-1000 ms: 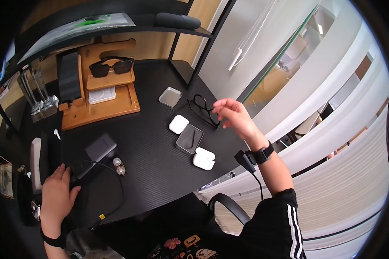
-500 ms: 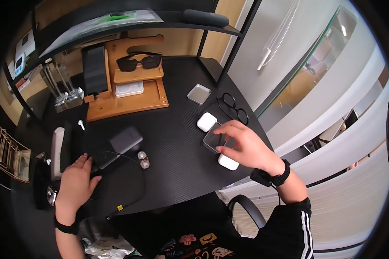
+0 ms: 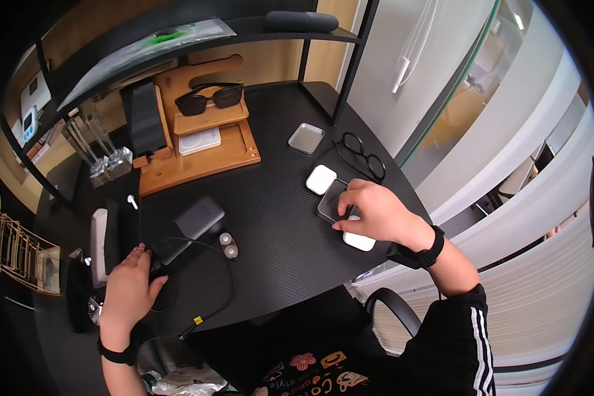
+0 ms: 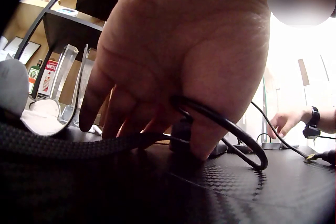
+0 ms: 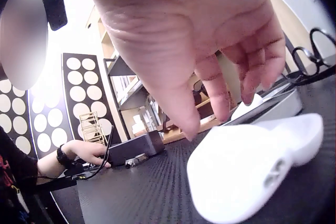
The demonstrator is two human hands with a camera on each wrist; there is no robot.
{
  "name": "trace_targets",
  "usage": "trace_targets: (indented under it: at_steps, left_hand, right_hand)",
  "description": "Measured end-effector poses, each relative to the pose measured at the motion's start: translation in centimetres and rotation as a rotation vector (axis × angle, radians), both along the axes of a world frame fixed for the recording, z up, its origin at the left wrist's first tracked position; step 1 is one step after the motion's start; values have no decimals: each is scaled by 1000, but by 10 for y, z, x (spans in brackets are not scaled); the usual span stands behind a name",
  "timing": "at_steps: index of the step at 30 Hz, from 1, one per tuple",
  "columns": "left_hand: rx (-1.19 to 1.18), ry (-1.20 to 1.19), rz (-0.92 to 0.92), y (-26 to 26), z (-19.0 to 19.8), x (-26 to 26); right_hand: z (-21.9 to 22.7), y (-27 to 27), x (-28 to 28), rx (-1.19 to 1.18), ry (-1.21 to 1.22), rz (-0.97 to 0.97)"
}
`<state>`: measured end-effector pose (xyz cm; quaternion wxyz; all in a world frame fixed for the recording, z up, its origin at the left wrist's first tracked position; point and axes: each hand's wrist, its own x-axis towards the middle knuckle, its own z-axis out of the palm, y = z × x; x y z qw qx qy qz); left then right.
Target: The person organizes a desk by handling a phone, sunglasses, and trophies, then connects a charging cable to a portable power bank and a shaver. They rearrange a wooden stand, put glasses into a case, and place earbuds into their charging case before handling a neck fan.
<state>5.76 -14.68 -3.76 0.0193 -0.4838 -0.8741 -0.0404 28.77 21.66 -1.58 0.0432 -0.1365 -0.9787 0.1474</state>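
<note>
My right hand [image 3: 384, 214] is over a small open metal tin [image 3: 328, 212], its fingers bent down toward the inside and the thumb apart by the near rim. In the right wrist view, nothing shows between thumb and fingertips. Just under this hand stands a white earbud case [image 5: 236, 171] with its lid up; another white case [image 3: 321, 179] sits at the tin's far side. My left hand [image 3: 127, 290] rests on the desk with fingers extended, beside a grey power bank [image 3: 195, 224]. A black cable [image 4: 231, 124] loops by its thumb, and a dark block [image 4: 181, 129] shows behind the thumb.
Two batteries [image 3: 229, 245] stand right of the power bank. Eyeglasses [image 3: 365, 156] and a tin lid [image 3: 306, 138] lie farther back. A wooden stand [image 3: 198, 168] bears sunglasses [image 3: 193, 105]. A single white earbud [image 3: 132, 202] lies at left, near a long case [image 3: 99, 247].
My right hand has come down from beside the eyeglasses to the tin, moving nearer my body. My left hand stays by the power bank. The head view has shifted.
</note>
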Motion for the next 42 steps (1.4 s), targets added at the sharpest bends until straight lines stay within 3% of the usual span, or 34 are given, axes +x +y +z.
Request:
trace_targets:
  at_steps: [9, 13, 19, 22, 24, 25, 27, 28, 29, 31, 33, 35, 42]
  left_hand:
    - [-109, -314, -27, -8, 18, -6]
    - [-204, -236, -60, -13, 25, 0]
    - [-108, -164, -91, -11, 47, 20]
    - [-5, -232, -56, -4, 64, 38]
    - [71, -450, 3, -2, 76, 50]
    - [70, -449, 10, -1, 75, 54]
    - [381, -785, -204, -1, 71, 61]
    - [379, -894, -263, 1, 73, 65]
    - [376, -891, -251, 6, 73, 71]
    - [703, -1369, -174, 16, 64, 82]
    - [754, -1441, -190, 20, 52, 82]
    - [945, -1669, -12, 20, 49, 84]
    - [1164, -1786, 319, -14, 32, 105]
  right_hand:
    - [-13, -3, -11, -13, -2, 84]
    - [-19, -5, -13, 34, 19, 52]
    - [7, -5, -10, -189, 149, -72]
    - [15, -12, -14, -155, 272, -65]
    - [20, -29, -18, -59, 413, 43]
    - [22, -39, -21, -9, 480, 101]
    - [33, -66, -30, 24, 555, 192]
    - [37, -79, -36, 66, 588, 228]
    - [37, -90, -47, 37, 655, 268]
    - [34, -111, -67, -1, 744, 360]
    - [33, -136, -78, 49, 712, 421]
    - [32, -157, -81, 46, 660, 553]
    - [0, -199, -92, -28, 664, 944]
